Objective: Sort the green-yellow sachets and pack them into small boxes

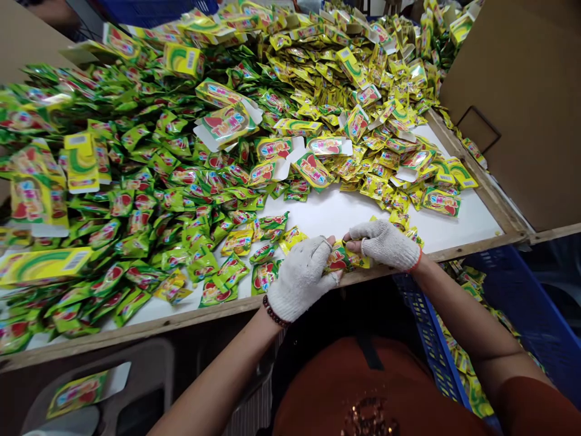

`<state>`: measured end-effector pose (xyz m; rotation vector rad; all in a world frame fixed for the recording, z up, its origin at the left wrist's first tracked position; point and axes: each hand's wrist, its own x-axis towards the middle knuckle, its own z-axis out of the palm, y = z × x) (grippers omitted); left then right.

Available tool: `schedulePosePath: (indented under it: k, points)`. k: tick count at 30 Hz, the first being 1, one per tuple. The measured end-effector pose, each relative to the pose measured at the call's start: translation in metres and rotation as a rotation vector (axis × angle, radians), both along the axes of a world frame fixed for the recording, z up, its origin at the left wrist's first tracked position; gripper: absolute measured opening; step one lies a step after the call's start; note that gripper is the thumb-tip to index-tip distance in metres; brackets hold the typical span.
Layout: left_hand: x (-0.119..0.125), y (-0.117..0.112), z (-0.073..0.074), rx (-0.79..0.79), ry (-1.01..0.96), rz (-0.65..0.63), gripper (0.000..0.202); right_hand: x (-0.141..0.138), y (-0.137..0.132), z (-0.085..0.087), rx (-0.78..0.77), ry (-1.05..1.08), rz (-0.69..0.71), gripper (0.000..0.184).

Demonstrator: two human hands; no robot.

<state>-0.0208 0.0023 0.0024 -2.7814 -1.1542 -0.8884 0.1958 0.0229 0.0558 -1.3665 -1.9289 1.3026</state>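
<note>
At a wood-edged white table [318, 209], facing heaped green and yellow packets [181, 175] beyond and left of the grip.
Gripping with left hand [302, 275] and right hand [385, 243], both gloved and curled nearly closed, a small printed pack [338, 258] between them, near the table's front edge.

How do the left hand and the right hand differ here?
The left hand has a dark bead bracelet at its wrist; the right hand shows an orange-red band there instead. The left hand is at the left of the pack, the right hand at its right. Both wear white gloves.
</note>
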Motion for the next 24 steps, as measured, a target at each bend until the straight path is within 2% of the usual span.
schedulePosePath:
  k: [3, 7, 9, 14, 17, 21, 24]
  points:
    - [0.0, -0.001, -0.001, -0.005, 0.017, -0.014, 0.048, 0.0, 0.004, 0.004, -0.034, -0.063, 0.044, 0.018]
    - [0.001, 0.0, -0.002, 0.006, 0.033, -0.002, 0.046, -0.012, 0.008, 0.001, 0.136, -0.271, 0.016, 0.018]
    - [0.001, 0.001, -0.001, 0.021, 0.023, 0.019, 0.046, -0.017, 0.008, -0.003, 0.173, -0.239, -0.009, 0.017]
    - [0.002, 0.001, 0.003, 0.082, 0.018, 0.053, 0.049, -0.002, -0.004, -0.014, -0.028, 0.07, -0.086, 0.022]
    - [0.003, 0.001, 0.003, 0.149, 0.032, 0.034, 0.049, 0.005, -0.012, -0.016, 0.026, -0.004, -0.159, 0.024]
    - [0.003, 0.002, 0.002, 0.157, 0.024, -0.026, 0.048, -0.005, -0.014, -0.016, 0.171, -0.143, -0.141, 0.026]
    - [0.003, 0.002, 0.001, 0.149, 0.021, -0.012, 0.05, -0.012, -0.013, -0.013, 0.103, -0.122, -0.108, 0.022]
